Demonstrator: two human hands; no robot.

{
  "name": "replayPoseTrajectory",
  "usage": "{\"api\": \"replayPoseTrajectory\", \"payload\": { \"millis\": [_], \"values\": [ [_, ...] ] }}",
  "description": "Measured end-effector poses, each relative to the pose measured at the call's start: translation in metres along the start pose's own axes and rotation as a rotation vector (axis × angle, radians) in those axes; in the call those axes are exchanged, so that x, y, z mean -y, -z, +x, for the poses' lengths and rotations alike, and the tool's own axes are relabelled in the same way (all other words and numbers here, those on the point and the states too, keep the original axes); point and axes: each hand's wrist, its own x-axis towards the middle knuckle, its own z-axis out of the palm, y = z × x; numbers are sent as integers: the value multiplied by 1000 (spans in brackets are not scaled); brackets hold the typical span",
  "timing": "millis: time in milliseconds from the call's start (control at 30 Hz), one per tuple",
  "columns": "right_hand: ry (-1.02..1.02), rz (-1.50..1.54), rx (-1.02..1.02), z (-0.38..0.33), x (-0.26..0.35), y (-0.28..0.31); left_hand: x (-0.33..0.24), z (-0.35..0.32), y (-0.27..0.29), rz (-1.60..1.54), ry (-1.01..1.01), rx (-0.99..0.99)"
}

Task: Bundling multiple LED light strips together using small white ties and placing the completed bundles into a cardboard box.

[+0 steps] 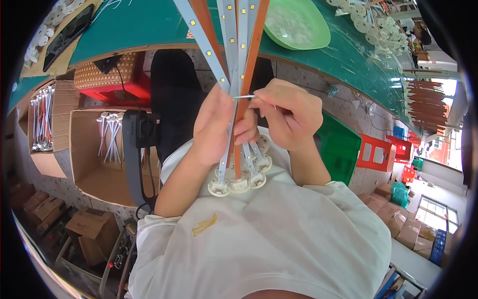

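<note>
Below the green bench (pixel 149 25) at the frame's top, the left hand (pixel 213 124) grips the bundle of LED strips (pixel 234 30) mid-frame while the right hand (pixel 289 114) pinches a thin wire tie (pixel 243 96), best kept taut and level across them.

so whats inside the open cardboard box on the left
The cardboard box holds a bundle of white strips leaning against its far wall; a black device covers its right side.

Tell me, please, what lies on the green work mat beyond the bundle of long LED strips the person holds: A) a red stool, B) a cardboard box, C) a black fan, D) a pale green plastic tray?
D: a pale green plastic tray rests on the green work mat, just right of the LED strips.
</note>
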Motion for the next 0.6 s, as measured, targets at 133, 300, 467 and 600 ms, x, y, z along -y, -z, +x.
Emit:
{"api": "replayPoseTrajectory", "payload": {
  "millis": [133,300,467,600],
  "values": [
    [35,-46,53,-2,2,2,1,1,-2,301,-64,-115],
    [-247,-61,-96,-13,6,-25,1,7,4,532,-264,-312],
    [-147,-300,-35,-9,19,-31,6,9,15,900,-319,-389],
    [-571,373,-116,-2,16,-28,-5,8,14,719,-191,-385]
  ]
}}
